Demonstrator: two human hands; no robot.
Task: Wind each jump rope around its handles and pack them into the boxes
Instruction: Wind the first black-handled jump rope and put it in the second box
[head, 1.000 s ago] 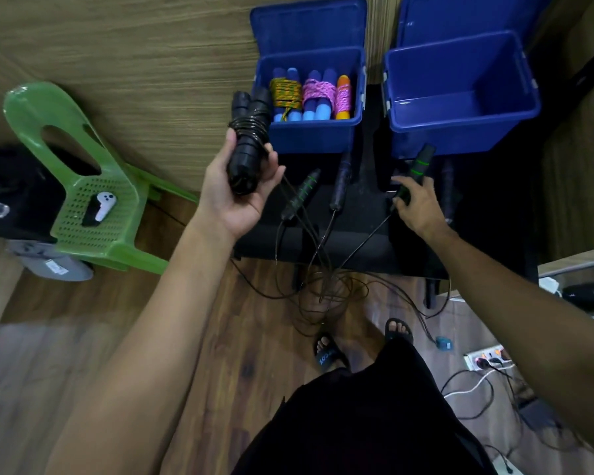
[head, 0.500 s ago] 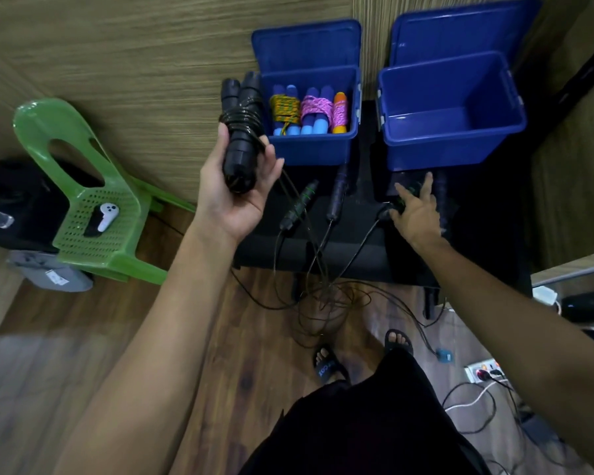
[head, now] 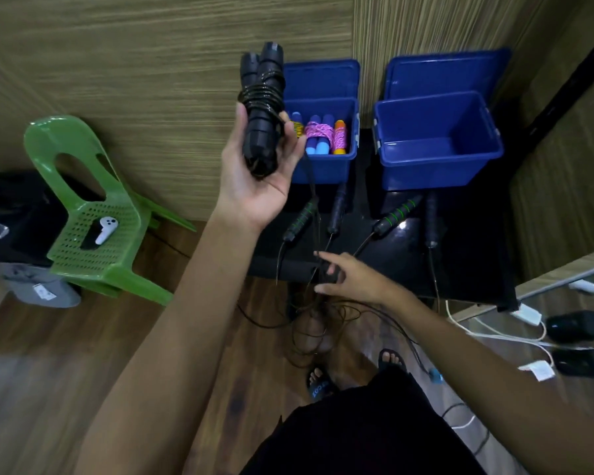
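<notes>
Left hand: raised palm-up, fingers curled round wound black jump rope. Right hand: low over table edge, fingers spread, holding nothing. Sandal lettering illegible.

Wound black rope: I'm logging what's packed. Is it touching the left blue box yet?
Apart. The head view shows the wound black rope gripped in the left hand, raised in front of the left blue box, not inside it.

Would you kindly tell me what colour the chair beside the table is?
The chair is bright green, seen in the head view.
</notes>
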